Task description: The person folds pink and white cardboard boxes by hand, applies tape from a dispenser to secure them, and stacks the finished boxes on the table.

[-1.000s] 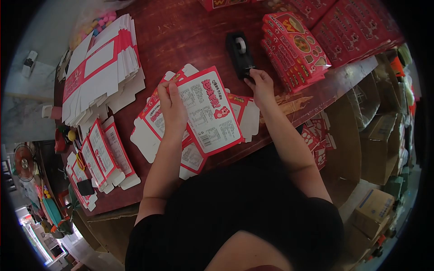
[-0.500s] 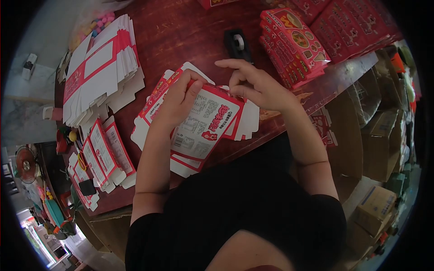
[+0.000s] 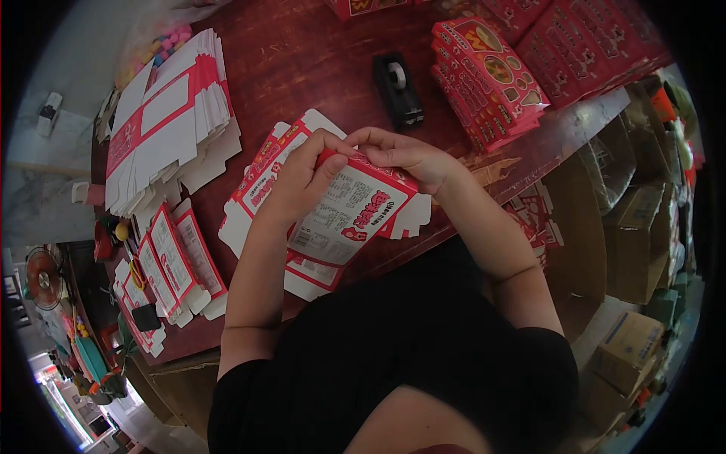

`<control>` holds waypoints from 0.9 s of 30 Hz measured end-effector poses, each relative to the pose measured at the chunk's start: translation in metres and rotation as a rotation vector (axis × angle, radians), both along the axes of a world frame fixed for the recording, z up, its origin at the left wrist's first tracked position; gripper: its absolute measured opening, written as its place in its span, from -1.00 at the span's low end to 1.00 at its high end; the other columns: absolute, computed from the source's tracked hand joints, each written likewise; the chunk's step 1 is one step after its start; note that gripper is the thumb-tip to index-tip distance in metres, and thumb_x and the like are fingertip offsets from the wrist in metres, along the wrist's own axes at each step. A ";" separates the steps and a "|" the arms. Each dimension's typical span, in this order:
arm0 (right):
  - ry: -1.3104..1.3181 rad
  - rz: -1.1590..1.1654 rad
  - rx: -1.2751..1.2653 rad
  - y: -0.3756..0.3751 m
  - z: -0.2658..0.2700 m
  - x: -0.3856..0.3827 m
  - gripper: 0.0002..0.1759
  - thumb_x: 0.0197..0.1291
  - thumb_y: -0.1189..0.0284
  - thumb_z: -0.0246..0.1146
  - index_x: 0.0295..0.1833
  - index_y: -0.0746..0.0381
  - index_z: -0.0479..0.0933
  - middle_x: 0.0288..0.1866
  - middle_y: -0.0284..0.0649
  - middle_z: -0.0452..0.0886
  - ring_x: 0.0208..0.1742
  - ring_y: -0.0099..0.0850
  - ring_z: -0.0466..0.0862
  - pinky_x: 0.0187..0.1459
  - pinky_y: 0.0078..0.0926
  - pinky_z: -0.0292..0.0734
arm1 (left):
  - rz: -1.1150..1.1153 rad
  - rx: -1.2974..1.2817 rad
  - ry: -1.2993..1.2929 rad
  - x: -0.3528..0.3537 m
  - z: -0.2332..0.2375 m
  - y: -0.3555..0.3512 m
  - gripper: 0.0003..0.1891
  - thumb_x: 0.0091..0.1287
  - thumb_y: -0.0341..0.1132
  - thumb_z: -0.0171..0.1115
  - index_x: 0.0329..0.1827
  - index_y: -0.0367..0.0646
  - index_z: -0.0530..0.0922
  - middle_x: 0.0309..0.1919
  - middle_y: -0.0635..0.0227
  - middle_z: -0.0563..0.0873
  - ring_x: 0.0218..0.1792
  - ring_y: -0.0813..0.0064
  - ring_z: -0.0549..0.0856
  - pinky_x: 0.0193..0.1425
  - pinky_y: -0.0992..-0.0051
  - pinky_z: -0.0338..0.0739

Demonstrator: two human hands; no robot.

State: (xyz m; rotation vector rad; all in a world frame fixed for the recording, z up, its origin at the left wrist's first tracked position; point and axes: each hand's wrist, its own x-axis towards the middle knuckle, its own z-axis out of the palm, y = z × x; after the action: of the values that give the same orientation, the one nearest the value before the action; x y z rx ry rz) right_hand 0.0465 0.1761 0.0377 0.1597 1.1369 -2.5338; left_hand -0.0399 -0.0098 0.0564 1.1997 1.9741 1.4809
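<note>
A red and white printed box [image 3: 354,200] lies tilted under both hands, its text side facing up. My left hand [image 3: 311,170] is closed on its upper left edge, thumb on top. Along the upper edge, my right hand [image 3: 404,157] pinches the box with its fingertips almost touching those of my left hand. Beneath the box, flat printed cartons [image 3: 261,175] spread out on the dark red table [image 3: 302,60]. Just beyond my right hand stands a black tape dispenser [image 3: 398,91].
Unfolded cartons [image 3: 170,113] are piled at the left, with smaller cartons [image 3: 170,261] nearer me. Stacked red boxes [image 3: 488,83] and more wrapped boxes [image 3: 582,45] occupy the upper right. Brown cardboard boxes [image 3: 628,348] stand beyond the table's right edge.
My right hand has come down and left from above the box onto its upper edge, and its fingers have closed there. The box has shifted slightly.
</note>
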 end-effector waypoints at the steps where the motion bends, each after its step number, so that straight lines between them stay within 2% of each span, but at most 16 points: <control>1: 0.007 -0.015 -0.013 0.006 -0.014 -0.002 -0.53 0.23 0.34 0.21 0.20 0.25 0.32 -0.38 -0.39 0.47 -0.32 -0.64 0.48 -0.24 -0.65 0.44 | 0.036 0.042 0.019 0.002 -0.004 -0.002 -0.81 0.41 -0.24 0.05 -0.13 -0.18 0.42 -0.27 0.38 0.53 -0.21 0.62 0.51 -0.09 0.62 0.38; 2: 0.012 -0.029 -0.027 0.013 -0.023 -0.004 -0.57 0.26 0.34 0.18 0.20 0.25 0.33 -0.38 -0.39 0.47 -0.31 -0.64 0.48 -0.23 -0.65 0.43 | 0.073 0.084 0.037 0.003 -0.008 -0.004 -0.81 0.41 -0.23 0.05 -0.12 -0.18 0.42 -0.27 0.41 0.51 -0.22 0.66 0.49 -0.09 0.65 0.37; 3: 0.147 -0.164 0.079 0.021 -0.024 -0.003 -0.70 0.32 0.37 0.10 0.11 0.23 0.42 -0.39 -0.40 0.46 -0.32 -0.62 0.48 -0.23 -0.62 0.43 | 0.184 0.130 0.005 0.000 -0.014 -0.007 -0.80 0.41 -0.22 0.05 -0.10 -0.18 0.41 -0.27 0.40 0.51 -0.23 0.65 0.49 -0.09 0.65 0.37; 5: 0.242 -0.626 0.863 0.042 -0.046 -0.013 -0.74 0.27 0.37 0.13 0.02 0.23 0.48 -0.41 -0.36 0.46 -0.36 -0.53 0.48 -0.26 -0.55 0.42 | 0.409 0.223 -0.059 -0.007 -0.024 -0.013 -0.77 0.41 -0.21 0.06 -0.07 -0.19 0.39 -0.26 0.38 0.50 -0.24 0.65 0.50 -0.08 0.67 0.37; 7: 0.204 -0.801 1.493 0.066 -0.059 -0.013 -0.75 0.20 0.38 0.19 -0.04 0.25 0.50 -0.39 -0.27 0.47 -0.37 -0.42 0.48 -0.26 -0.50 0.42 | 0.592 0.300 -0.256 -0.006 -0.023 -0.015 -0.72 0.39 -0.21 0.10 -0.03 -0.22 0.35 -0.23 0.34 0.52 -0.18 0.59 0.54 -0.10 0.62 0.45; 8: 0.080 -0.758 1.527 0.072 -0.066 -0.015 -0.74 0.12 0.39 0.25 -0.09 0.26 0.52 -0.36 -0.20 0.47 -0.36 -0.35 0.48 -0.24 -0.45 0.42 | 0.679 0.345 -0.371 -0.007 -0.029 -0.016 -0.69 0.37 -0.22 0.13 0.00 -0.23 0.33 -0.21 0.33 0.53 -0.16 0.57 0.54 -0.09 0.60 0.47; 9: 0.066 -0.740 1.418 0.075 -0.073 -0.017 -0.77 0.11 0.40 0.26 -0.13 0.27 0.53 -0.36 -0.21 0.46 -0.36 -0.36 0.48 -0.25 -0.45 0.42 | 0.765 0.390 -0.488 -0.009 -0.033 -0.016 -0.67 0.36 -0.23 0.15 0.02 -0.25 0.32 -0.19 0.32 0.54 -0.13 0.55 0.55 -0.08 0.57 0.50; 11: 0.039 -0.700 1.202 0.082 -0.086 -0.021 -0.81 0.08 0.41 0.28 -0.21 0.27 0.55 -0.35 -0.22 0.45 -0.35 -0.38 0.47 -0.25 -0.45 0.41 | 0.757 0.515 -0.559 -0.013 -0.039 -0.015 -0.64 0.37 -0.23 0.13 0.07 -0.27 0.32 -0.15 0.28 0.55 -0.10 0.48 0.58 -0.05 0.50 0.55; 12: 0.045 -0.692 1.194 0.085 -0.086 -0.023 -0.83 0.07 0.42 0.29 -0.24 0.28 0.56 -0.35 -0.23 0.44 -0.35 -0.40 0.47 -0.25 -0.47 0.41 | 0.754 0.577 -0.595 -0.014 -0.042 -0.015 -0.63 0.37 -0.23 0.12 0.09 -0.28 0.32 -0.13 0.25 0.56 -0.08 0.45 0.59 -0.04 0.47 0.57; 14: 0.055 -0.676 1.178 0.088 -0.085 -0.025 -0.86 0.06 0.44 0.30 -0.31 0.28 0.56 -0.36 -0.26 0.43 -0.36 -0.44 0.48 -0.25 -0.51 0.41 | 0.741 0.601 -0.643 -0.016 -0.048 -0.017 -0.63 0.40 -0.20 0.06 0.10 -0.31 0.33 -0.11 0.22 0.59 -0.17 0.44 0.62 -0.14 0.49 0.56; 17: 0.293 -0.895 1.281 0.079 -0.090 -0.022 -0.89 0.07 0.48 0.29 -0.35 0.30 0.54 -0.36 -0.29 0.42 -0.34 -0.52 0.49 -0.27 -0.60 0.41 | 0.764 0.647 -0.724 -0.017 -0.051 -0.018 -0.63 0.44 -0.18 -0.01 0.10 -0.33 0.35 -0.12 0.20 0.61 -0.20 0.42 0.64 -0.19 0.47 0.56; 21: 0.244 -1.068 0.815 0.062 -0.101 -0.016 -0.89 0.14 0.52 0.24 -0.39 0.34 0.51 -0.30 -0.27 0.44 -0.23 -0.53 0.52 -0.20 -0.62 0.48 | 0.779 0.718 -0.763 -0.021 -0.063 -0.023 -0.64 0.46 -0.18 -0.08 0.09 -0.34 0.35 -0.08 0.19 0.60 -0.16 0.39 0.64 -0.14 0.40 0.56; 23: 0.207 -1.099 0.646 0.055 -0.103 -0.013 -0.89 0.17 0.52 0.22 -0.37 0.34 0.49 -0.25 -0.24 0.45 -0.20 -0.50 0.53 -0.15 -0.59 0.52 | 0.757 0.728 -0.788 -0.020 -0.065 -0.024 -0.61 0.44 -0.19 -0.03 0.14 -0.35 0.31 -0.02 0.17 0.56 -0.05 0.37 0.61 0.00 0.39 0.55; 24: 0.129 -1.067 0.490 0.053 -0.108 -0.011 -0.90 0.17 0.52 0.21 -0.34 0.33 0.49 -0.24 -0.23 0.46 -0.20 -0.49 0.54 -0.14 -0.58 0.54 | 0.743 0.736 -0.800 -0.020 -0.065 -0.024 -0.59 0.43 -0.20 -0.01 0.17 -0.35 0.29 0.02 0.16 0.54 0.00 0.36 0.59 0.07 0.38 0.54; 26: -0.023 -0.987 0.179 0.051 -0.124 -0.007 -0.92 0.18 0.52 0.21 -0.30 0.32 0.48 -0.20 -0.21 0.47 -0.22 -0.47 0.56 -0.11 -0.54 0.57 | 0.762 0.745 -0.824 -0.018 -0.063 -0.021 -0.60 0.44 -0.19 -0.03 0.16 -0.35 0.29 0.02 0.16 0.54 0.01 0.36 0.59 0.08 0.37 0.54; 27: -0.038 -0.990 0.181 0.049 -0.123 -0.005 -0.92 0.19 0.52 0.20 -0.27 0.31 0.47 -0.21 -0.21 0.48 -0.24 -0.48 0.56 -0.12 -0.54 0.57 | 0.771 0.751 -0.835 -0.017 -0.062 -0.019 -0.60 0.45 -0.19 -0.04 0.16 -0.35 0.30 0.03 0.16 0.54 0.01 0.35 0.59 0.09 0.37 0.53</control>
State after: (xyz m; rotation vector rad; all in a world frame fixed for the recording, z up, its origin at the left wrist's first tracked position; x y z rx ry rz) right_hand 0.0418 0.2253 -0.0850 1.0376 1.5261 -3.1834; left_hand -0.0574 -0.0290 -0.0052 -0.1609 1.3123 2.6535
